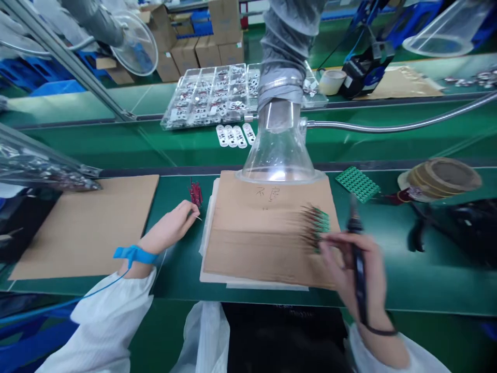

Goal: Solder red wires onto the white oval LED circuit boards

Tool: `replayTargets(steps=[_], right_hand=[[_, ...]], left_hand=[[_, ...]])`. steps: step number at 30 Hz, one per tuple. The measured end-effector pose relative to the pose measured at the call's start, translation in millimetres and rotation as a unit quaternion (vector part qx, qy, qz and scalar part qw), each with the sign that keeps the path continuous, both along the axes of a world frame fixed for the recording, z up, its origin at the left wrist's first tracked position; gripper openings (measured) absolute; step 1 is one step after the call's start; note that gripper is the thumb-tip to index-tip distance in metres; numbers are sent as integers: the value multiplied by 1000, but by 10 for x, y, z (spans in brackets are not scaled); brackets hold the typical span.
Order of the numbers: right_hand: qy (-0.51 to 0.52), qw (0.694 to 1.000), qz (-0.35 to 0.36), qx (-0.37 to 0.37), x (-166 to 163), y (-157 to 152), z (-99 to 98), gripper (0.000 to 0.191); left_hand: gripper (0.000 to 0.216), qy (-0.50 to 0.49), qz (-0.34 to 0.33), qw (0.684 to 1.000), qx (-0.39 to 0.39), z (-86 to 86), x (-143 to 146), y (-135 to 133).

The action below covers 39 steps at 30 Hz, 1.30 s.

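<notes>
My left hand (174, 223) is pinched on a short end of thin silvery solder wire (198, 218), beside a small bundle of red wires (196, 194) on the green bench. In my right hand (359, 269) rests a black soldering iron (359, 274), its tip pointing up and away from me. The fingertips of that hand are at a green circuit board (322, 221) with a row of dark wires on its left side, blurred by motion. The board is over a cardboard sheet (252, 248); whether the fingers grip it I cannot tell.
A clear fume hood (279, 150) hangs over the cardboard. Another green board panel (357, 184) and a tape-like roll (442, 178) lie at the right. Behind stands a compartment tray (205, 96) of small parts, with several white boards (232, 136) before it. A second cardboard sheet (93, 228) lies left.
</notes>
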State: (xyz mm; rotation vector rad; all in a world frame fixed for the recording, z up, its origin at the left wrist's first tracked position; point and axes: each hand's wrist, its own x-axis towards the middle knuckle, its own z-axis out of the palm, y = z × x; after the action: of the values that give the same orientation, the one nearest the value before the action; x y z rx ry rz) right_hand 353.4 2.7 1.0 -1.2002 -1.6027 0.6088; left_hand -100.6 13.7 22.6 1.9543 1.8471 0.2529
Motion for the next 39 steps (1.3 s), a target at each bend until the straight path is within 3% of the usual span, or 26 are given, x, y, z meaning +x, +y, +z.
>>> replayTargets(steps=[3, 7, 10, 15, 19, 25, 31, 39], right_hand=[[-24, 997, 62, 34, -216, 54, -37, 36], [-115, 992, 32, 39, 75, 151, -202, 39], [-173, 983, 61, 18, 156, 175, -288, 47], [-184, 976, 115, -18, -310, 186, -234, 44], [-150, 977, 149, -32, -596, 235, -146, 39], [-46, 994, 63, -76, -425, 312, -87, 14], [98, 990, 48, -86, -436, 186, -59, 31], [131, 985, -13, -108, -372, 137, -41, 28]], left_hand=[[32, -66, 13, 997, -25, 66, 91, -53], [32, -191, 8, 979, -67, 89, 318, -107], [37, -236, -20, 969, -77, 78, 565, -9], [23, -268, -103, 956, -66, 107, 1124, 361], [19, -208, -138, 968, -28, 67, 1406, 576], [20, -156, -161, 972, 74, -61, 1361, 631], [14, -198, -188, 962, 7, -37, 1312, 561], [19, -184, -189, 964, -16, 18, 1336, 585]])
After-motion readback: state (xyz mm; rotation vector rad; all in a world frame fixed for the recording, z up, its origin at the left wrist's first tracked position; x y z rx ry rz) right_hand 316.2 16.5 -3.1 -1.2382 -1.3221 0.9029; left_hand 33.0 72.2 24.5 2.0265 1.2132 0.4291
